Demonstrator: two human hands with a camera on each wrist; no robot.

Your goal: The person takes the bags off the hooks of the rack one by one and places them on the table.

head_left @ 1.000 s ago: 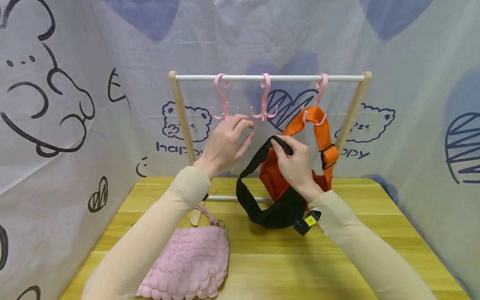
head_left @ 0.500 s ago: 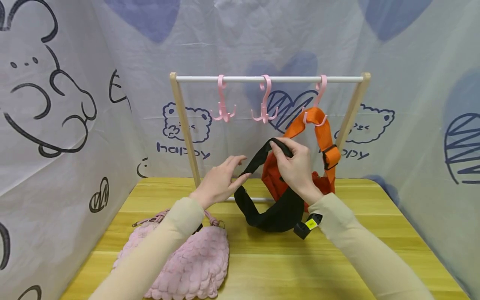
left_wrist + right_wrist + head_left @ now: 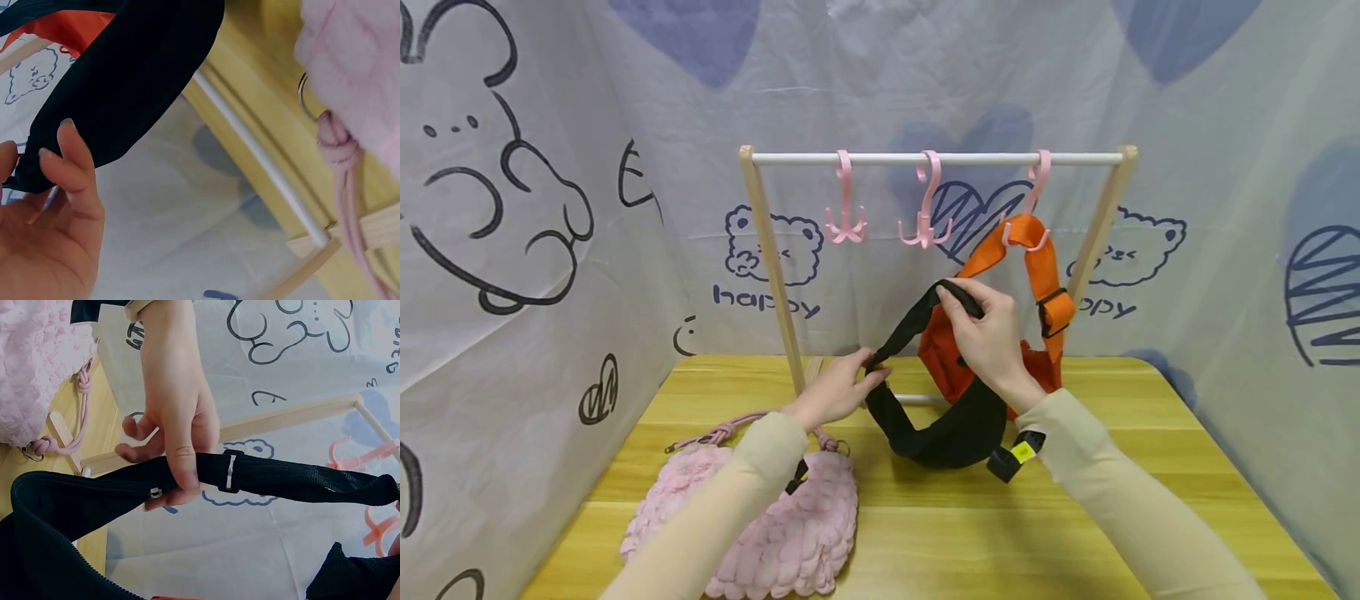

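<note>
A black zippered bag with a strap [image 3: 955, 440] hangs between both hands, its strap making a loop over the table. My right hand [image 3: 988, 333] pinches the top of that strap. My left hand [image 3: 835, 390] pinches the strap lower down at the loop's left side; in the right wrist view its thumb lies over the band beside a strap adjuster [image 3: 230, 472] and a zipper pull [image 3: 155, 493]. Behind the black bag, partly hidden, an orange-red bag [image 3: 938, 354] hangs by its orange strap [image 3: 1042, 267] from the right pink hook [image 3: 1033, 196].
A white rail [image 3: 985, 158] on a wooden frame carries two more pink hooks, the middle hook [image 3: 925, 225] and left hook [image 3: 846, 221]. A pink puffy handbag [image 3: 805, 525] lies front left on the wooden table [image 3: 1075, 533], partly under my left forearm. Printed cloth surrounds the table.
My left hand has come down from near the left hook and now pinches the black strap. The left hook has turned. My right hand has kept its hold, nearly still.
</note>
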